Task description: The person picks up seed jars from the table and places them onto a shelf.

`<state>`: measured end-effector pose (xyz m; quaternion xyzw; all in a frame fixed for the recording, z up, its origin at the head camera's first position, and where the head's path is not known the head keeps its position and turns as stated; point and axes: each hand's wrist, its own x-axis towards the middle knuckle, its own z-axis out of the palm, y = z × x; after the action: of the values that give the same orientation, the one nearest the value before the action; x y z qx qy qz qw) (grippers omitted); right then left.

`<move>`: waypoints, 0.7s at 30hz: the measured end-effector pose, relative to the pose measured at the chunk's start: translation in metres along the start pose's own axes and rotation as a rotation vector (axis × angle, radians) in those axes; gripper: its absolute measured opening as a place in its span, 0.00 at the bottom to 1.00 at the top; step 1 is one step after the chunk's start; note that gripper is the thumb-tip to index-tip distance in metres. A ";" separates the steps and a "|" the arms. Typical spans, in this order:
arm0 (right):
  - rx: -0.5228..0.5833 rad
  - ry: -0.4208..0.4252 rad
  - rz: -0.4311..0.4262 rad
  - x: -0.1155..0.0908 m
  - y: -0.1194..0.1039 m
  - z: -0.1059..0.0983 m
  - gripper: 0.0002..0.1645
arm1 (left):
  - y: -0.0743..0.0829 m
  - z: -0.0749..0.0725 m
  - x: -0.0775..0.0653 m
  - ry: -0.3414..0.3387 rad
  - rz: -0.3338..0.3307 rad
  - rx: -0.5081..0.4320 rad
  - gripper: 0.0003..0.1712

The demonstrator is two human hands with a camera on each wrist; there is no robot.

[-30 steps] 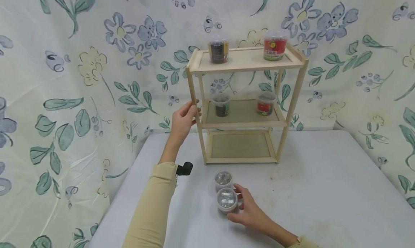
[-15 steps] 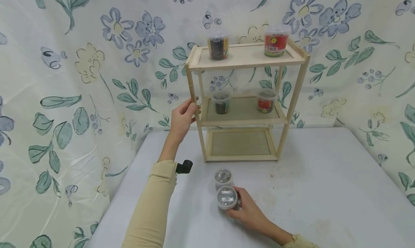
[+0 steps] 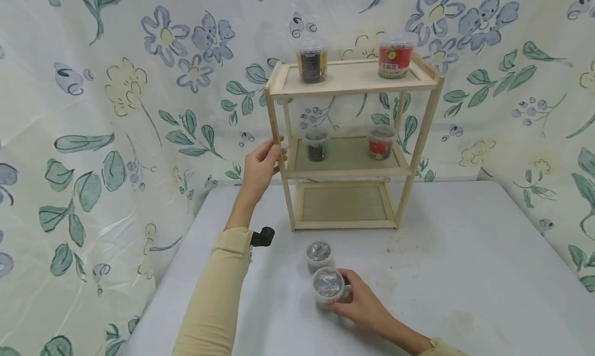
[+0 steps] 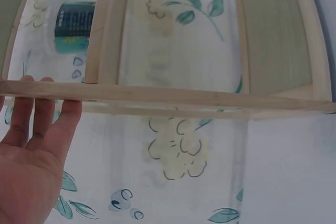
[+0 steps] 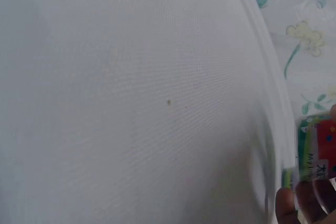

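Observation:
My left hand [image 3: 262, 162] grips the left upright of a wooden three-tier shelf rack [image 3: 344, 173]; in the left wrist view its fingers [image 4: 44, 116] lie against that upright. Near the front of the table, my right hand [image 3: 360, 299] holds a clear plastic tub [image 3: 328, 283] by its right side, thumb in front and fingers behind. Crinkled silvery packaging shows through its top. The right wrist view catches its red and green label [image 5: 320, 148] at the edge. A similar tub [image 3: 319, 254] stands just behind it, close to the rack.
On the top tier stand a dark-labelled tub [image 3: 312, 66] and a red-labelled tub [image 3: 395, 59]. The middle tier bears another dark-labelled tub [image 3: 317, 146] and a red one [image 3: 381, 145]. A floral curtain [image 3: 200, 87] hangs behind the white table [image 3: 465, 252].
The tub in my right hand has shifted slightly right, away from the one behind it, and its top tilts a little. My left hand keeps its grip on the rack.

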<state>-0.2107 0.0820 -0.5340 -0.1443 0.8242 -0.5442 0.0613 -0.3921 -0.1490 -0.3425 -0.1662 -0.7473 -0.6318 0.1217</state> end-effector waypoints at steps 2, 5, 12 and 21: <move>0.000 0.001 0.004 -0.001 -0.003 -0.002 0.45 | 0.000 0.000 0.000 0.005 0.002 0.001 0.24; -0.002 0.006 0.003 -0.002 -0.006 -0.006 0.45 | 0.000 0.000 0.001 0.000 0.005 0.002 0.24; 0.032 0.021 0.012 -0.006 -0.007 -0.018 0.44 | 0.003 0.000 0.001 -0.011 -0.017 -0.022 0.24; 0.034 0.068 0.038 -0.005 -0.015 -0.036 0.44 | 0.031 0.002 -0.014 -0.032 -0.033 -0.011 0.24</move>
<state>-0.2126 0.1094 -0.5062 -0.1089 0.8190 -0.5615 0.0460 -0.3664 -0.1435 -0.3200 -0.1646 -0.7482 -0.6351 0.0984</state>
